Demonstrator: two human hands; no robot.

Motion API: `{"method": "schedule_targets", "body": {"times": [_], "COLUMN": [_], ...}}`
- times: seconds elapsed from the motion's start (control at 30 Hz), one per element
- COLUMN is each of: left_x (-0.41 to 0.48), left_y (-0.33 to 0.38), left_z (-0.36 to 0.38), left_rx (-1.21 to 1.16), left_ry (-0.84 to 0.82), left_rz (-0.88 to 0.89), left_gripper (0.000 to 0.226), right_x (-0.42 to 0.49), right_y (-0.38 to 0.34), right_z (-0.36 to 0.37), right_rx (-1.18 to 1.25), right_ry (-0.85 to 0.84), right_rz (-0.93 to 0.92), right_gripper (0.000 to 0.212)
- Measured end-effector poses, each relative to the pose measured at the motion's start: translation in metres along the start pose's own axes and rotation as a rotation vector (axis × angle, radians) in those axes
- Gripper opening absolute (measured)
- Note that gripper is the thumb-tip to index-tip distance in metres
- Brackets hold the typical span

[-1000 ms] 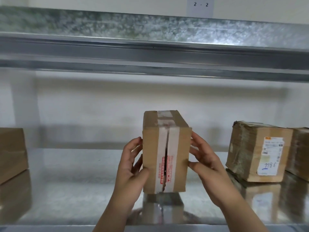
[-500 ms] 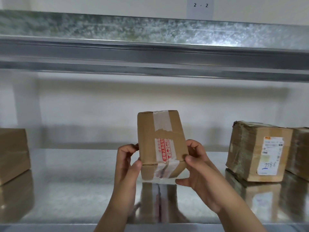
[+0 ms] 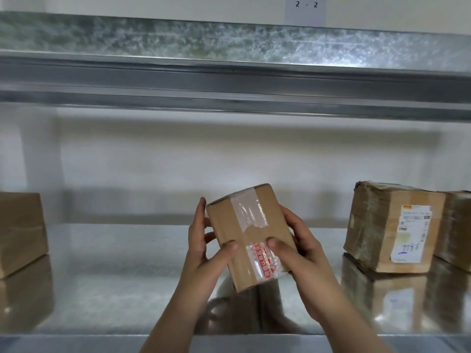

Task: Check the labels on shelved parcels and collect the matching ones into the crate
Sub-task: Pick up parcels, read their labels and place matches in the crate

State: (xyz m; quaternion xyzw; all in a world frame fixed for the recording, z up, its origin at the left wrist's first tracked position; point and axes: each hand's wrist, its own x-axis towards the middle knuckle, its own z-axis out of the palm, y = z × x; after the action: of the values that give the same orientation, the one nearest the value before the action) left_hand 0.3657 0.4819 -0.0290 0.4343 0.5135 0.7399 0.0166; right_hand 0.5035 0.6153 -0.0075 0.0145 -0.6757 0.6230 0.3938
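The box (image 3: 251,235) has tipped further back, held over the shelf (image 3: 127,276), left hand (image 3: 204,248) and right hand (image 3: 298,248) both gripping its sides; only tape shows, so its label check looks unfinished and no crate is in view

Both bare forearms (image 3: 175,312) rise from the lower edge and converge, the left hand (image 3: 204,247) gripping the left side of a tilted box (image 3: 244,225), thumb across its front and fingers behind, and the right hand (image 3: 299,247) gripping the right side likewise, thumb on the front.
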Motion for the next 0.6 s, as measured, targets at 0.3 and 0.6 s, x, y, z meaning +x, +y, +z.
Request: {"method": "schedule_targets", "body": {"times": [0.3,0.6], "left_x": [0.0031,0.001], "left_y": [-0.0042,0.0], "left_z": [0.001,0.0013], "left_rx": [0.077,-0.077], "left_ry": [0.012,0.024], "left_rz": [0.034,-0.026], "left_gripper": [0.087,0.068], "right_x": [-0.0025,0.0023], "right_y": [0.0026,0.0022], "right_z": [-0.005,-0.0052], "right_rx": [0.034,0.053], "right_ry": [0.003,0.033], "right_rz": [-0.001,-0.008], "right_gripper": [0.062,0.056]}}
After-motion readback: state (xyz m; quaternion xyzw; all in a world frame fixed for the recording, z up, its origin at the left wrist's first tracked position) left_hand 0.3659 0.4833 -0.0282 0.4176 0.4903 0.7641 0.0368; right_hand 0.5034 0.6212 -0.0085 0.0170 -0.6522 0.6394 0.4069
